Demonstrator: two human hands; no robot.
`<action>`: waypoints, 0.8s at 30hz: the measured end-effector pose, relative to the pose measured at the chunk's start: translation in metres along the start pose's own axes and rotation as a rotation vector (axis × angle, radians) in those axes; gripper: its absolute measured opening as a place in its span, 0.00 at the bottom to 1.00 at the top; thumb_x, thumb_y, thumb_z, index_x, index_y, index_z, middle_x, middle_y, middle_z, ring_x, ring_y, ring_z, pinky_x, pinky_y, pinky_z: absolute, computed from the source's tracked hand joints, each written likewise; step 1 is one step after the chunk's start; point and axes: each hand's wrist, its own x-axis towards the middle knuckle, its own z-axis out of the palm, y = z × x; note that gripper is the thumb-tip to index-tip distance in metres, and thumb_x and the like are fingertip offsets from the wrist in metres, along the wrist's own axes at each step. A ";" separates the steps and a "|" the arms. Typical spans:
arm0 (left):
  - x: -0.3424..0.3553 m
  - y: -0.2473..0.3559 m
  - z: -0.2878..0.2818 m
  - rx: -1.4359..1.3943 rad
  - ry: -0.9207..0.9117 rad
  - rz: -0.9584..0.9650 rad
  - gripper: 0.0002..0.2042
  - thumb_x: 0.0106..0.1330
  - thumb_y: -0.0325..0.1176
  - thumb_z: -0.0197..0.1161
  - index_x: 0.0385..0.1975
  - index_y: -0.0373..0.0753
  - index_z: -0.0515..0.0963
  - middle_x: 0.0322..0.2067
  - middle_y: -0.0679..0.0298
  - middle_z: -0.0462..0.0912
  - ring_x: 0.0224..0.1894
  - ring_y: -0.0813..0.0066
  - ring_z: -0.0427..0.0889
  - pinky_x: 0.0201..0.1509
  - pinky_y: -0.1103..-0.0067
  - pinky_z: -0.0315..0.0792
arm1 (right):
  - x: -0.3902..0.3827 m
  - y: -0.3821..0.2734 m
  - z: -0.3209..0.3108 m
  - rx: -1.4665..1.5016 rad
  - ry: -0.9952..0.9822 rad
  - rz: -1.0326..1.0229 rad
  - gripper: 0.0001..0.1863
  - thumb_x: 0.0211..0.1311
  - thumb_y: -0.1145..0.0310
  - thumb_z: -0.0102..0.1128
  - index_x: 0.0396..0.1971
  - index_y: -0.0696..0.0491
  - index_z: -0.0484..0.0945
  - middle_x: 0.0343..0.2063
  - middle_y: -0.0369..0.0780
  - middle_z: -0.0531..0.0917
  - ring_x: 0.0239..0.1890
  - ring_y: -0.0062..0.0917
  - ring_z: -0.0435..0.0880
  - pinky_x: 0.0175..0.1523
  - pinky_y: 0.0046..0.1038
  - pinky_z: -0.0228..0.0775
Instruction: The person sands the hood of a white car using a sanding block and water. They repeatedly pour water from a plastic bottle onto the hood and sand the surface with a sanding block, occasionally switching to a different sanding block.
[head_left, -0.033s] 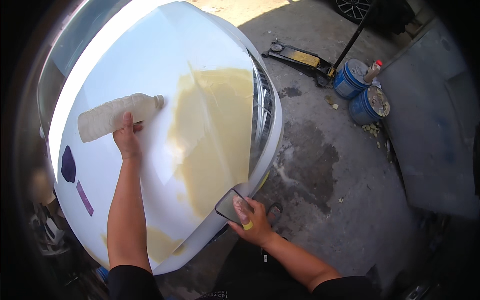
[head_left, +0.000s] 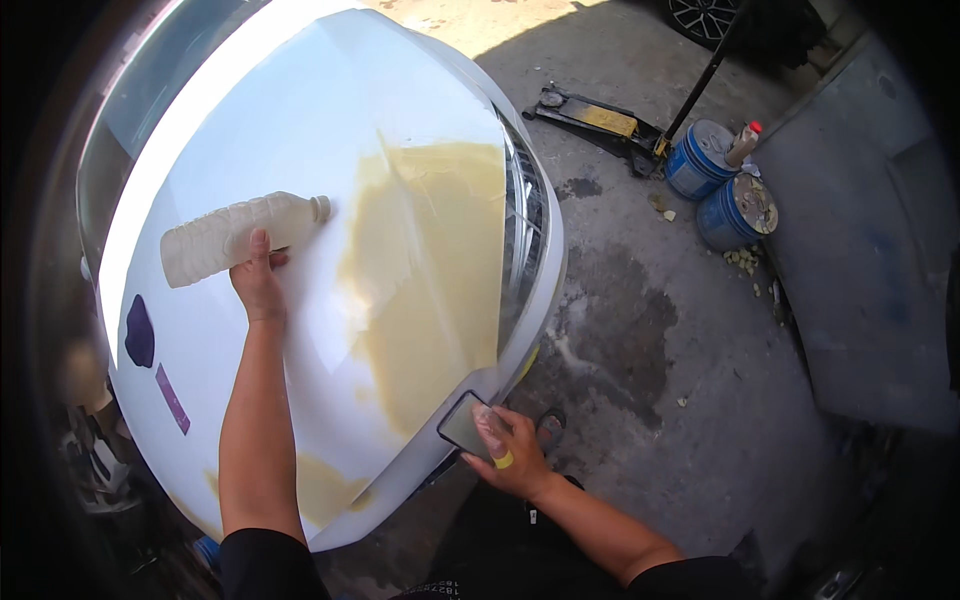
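Observation:
My left hand point(head_left: 262, 285) is closed around a clear ribbed plastic bottle point(head_left: 215, 245) of cloudy, whitish look. The bottle is tipped nearly on its side over a white car hood point(head_left: 270, 120), its neck pointing right. Lower down, by the hood's front edge, my right hand point(head_left: 520, 460) grips a flat, grey rectangular piece point(head_left: 462, 425) with a dark rim; its exact kind I cannot make out. A yellow band shows on that hand. Between the bottle and the headlight point(head_left: 522, 205) spreads a dull yellow patch point(head_left: 440, 220) on the hood.
A dark purple pad point(head_left: 139, 330) and a purple strip point(head_left: 172, 398) lie on the hood's left side. Across the concrete floor stand a floor jack point(head_left: 600, 120) and two blue buckets point(head_left: 692, 172). A grey panel point(head_left: 870, 250) rises at the right.
The flat grey piece and my right hand have shifted slightly down and right, toward me. My left hand still holds the bottle in nearly the same place.

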 end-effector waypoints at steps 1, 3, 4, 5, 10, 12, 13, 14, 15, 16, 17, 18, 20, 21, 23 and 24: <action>0.000 -0.001 0.000 -0.007 -0.002 0.003 0.27 0.66 0.55 0.63 0.50 0.35 0.76 0.43 0.63 0.82 0.40 0.75 0.80 0.39 0.79 0.75 | -0.003 -0.006 -0.014 0.013 0.013 -0.029 0.40 0.48 0.61 0.77 0.63 0.49 0.70 0.54 0.49 0.75 0.54 0.47 0.74 0.58 0.41 0.69; 0.000 -0.004 -0.005 -0.006 -0.027 0.015 0.28 0.65 0.55 0.65 0.50 0.34 0.76 0.44 0.63 0.81 0.43 0.75 0.80 0.41 0.78 0.76 | 0.008 -0.010 -0.032 0.042 0.065 -0.061 0.40 0.48 0.63 0.76 0.64 0.51 0.68 0.55 0.49 0.75 0.55 0.47 0.74 0.58 0.42 0.68; 0.000 -0.007 -0.004 -0.020 -0.036 0.021 0.28 0.65 0.55 0.65 0.50 0.34 0.76 0.44 0.63 0.80 0.43 0.74 0.79 0.41 0.78 0.76 | 0.028 -0.007 -0.042 0.044 0.107 -0.063 0.40 0.49 0.64 0.75 0.64 0.52 0.68 0.55 0.49 0.75 0.55 0.47 0.73 0.58 0.42 0.68; 0.000 -0.007 -0.008 -0.026 -0.033 0.033 0.28 0.64 0.55 0.66 0.50 0.34 0.75 0.44 0.62 0.80 0.44 0.74 0.79 0.41 0.77 0.76 | 0.053 -0.001 -0.048 0.058 0.147 -0.074 0.40 0.50 0.66 0.74 0.64 0.53 0.67 0.56 0.49 0.75 0.56 0.47 0.73 0.59 0.43 0.67; -0.006 -0.010 0.000 -0.068 -0.043 0.050 0.27 0.64 0.49 0.68 0.52 0.33 0.72 0.41 0.62 0.78 0.41 0.73 0.77 0.41 0.77 0.75 | 0.222 0.044 -0.062 -0.239 0.241 -0.020 0.39 0.55 0.68 0.68 0.67 0.57 0.63 0.58 0.50 0.75 0.58 0.48 0.71 0.61 0.46 0.64; -0.009 -0.005 0.004 -0.095 -0.047 0.058 0.27 0.63 0.46 0.69 0.53 0.33 0.71 0.42 0.61 0.78 0.40 0.73 0.77 0.41 0.77 0.75 | 0.297 0.048 -0.060 -0.351 0.222 0.059 0.38 0.58 0.64 0.65 0.68 0.57 0.62 0.60 0.50 0.74 0.60 0.47 0.70 0.62 0.45 0.64; -0.011 -0.005 0.005 -0.113 -0.049 0.055 0.27 0.63 0.45 0.70 0.54 0.33 0.70 0.42 0.61 0.78 0.40 0.73 0.76 0.42 0.77 0.74 | 0.330 0.049 -0.058 -0.422 0.188 0.122 0.38 0.61 0.60 0.63 0.69 0.57 0.61 0.62 0.50 0.73 0.62 0.47 0.69 0.63 0.44 0.64; -0.012 -0.007 0.006 -0.134 -0.102 0.022 0.27 0.62 0.40 0.71 0.56 0.32 0.69 0.46 0.59 0.77 0.46 0.71 0.77 0.50 0.74 0.74 | 0.358 0.052 -0.058 -0.440 0.168 0.141 0.38 0.61 0.59 0.63 0.69 0.57 0.61 0.62 0.50 0.73 0.63 0.46 0.69 0.64 0.44 0.63; -0.010 -0.013 0.004 -0.134 -0.107 0.034 0.27 0.62 0.39 0.71 0.56 0.33 0.69 0.48 0.59 0.77 0.48 0.70 0.77 0.53 0.73 0.73 | 0.383 0.053 -0.050 -0.443 0.141 0.163 0.38 0.61 0.59 0.63 0.69 0.57 0.60 0.62 0.50 0.72 0.64 0.46 0.68 0.64 0.43 0.63; -0.011 -0.016 0.000 -0.126 -0.109 0.041 0.27 0.62 0.38 0.71 0.57 0.33 0.69 0.50 0.58 0.76 0.50 0.69 0.76 0.56 0.72 0.72 | 0.398 0.052 -0.040 -0.439 0.107 0.185 0.38 0.62 0.59 0.62 0.69 0.57 0.60 0.63 0.50 0.72 0.65 0.46 0.68 0.65 0.43 0.63; -0.012 -0.019 -0.001 -0.123 -0.113 0.049 0.27 0.62 0.37 0.71 0.57 0.33 0.69 0.52 0.58 0.76 0.53 0.68 0.76 0.59 0.71 0.70 | 0.405 0.051 -0.033 -0.429 0.070 0.210 0.38 0.63 0.58 0.61 0.69 0.57 0.60 0.63 0.49 0.72 0.65 0.46 0.67 0.66 0.44 0.62; -0.013 -0.019 -0.002 -0.133 -0.145 0.024 0.29 0.61 0.36 0.73 0.59 0.33 0.68 0.55 0.57 0.75 0.58 0.65 0.74 0.65 0.69 0.66 | 0.411 0.051 -0.028 -0.424 0.036 0.236 0.38 0.63 0.57 0.61 0.69 0.57 0.60 0.63 0.48 0.71 0.66 0.46 0.66 0.66 0.44 0.60; -0.016 -0.019 0.000 -0.093 -0.128 0.049 0.30 0.60 0.38 0.73 0.59 0.33 0.68 0.55 0.57 0.75 0.57 0.65 0.74 0.64 0.69 0.67 | 0.409 0.053 -0.015 -0.434 0.018 0.262 0.38 0.64 0.55 0.59 0.69 0.57 0.59 0.65 0.48 0.69 0.70 0.46 0.61 0.70 0.44 0.54; -0.018 -0.018 0.004 -0.080 -0.123 0.062 0.30 0.60 0.38 0.74 0.59 0.33 0.68 0.54 0.57 0.75 0.57 0.64 0.75 0.63 0.69 0.68 | 0.402 0.056 -0.016 -0.466 0.072 0.205 0.38 0.65 0.54 0.58 0.69 0.57 0.59 0.66 0.48 0.69 0.70 0.46 0.60 0.71 0.44 0.52; -0.019 -0.011 -0.003 -0.059 -0.182 0.114 0.31 0.60 0.40 0.74 0.59 0.34 0.68 0.53 0.58 0.76 0.56 0.64 0.76 0.63 0.68 0.68 | 0.381 0.044 -0.014 -0.493 0.187 0.083 0.37 0.65 0.54 0.58 0.69 0.58 0.60 0.66 0.48 0.68 0.72 0.45 0.58 0.72 0.44 0.49; -0.022 -0.008 -0.004 -0.019 -0.208 0.140 0.32 0.60 0.40 0.74 0.59 0.34 0.68 0.53 0.58 0.77 0.55 0.65 0.76 0.62 0.69 0.69 | 0.362 0.034 -0.017 -0.467 0.196 0.099 0.36 0.66 0.57 0.58 0.68 0.59 0.60 0.65 0.50 0.69 0.69 0.48 0.63 0.71 0.45 0.54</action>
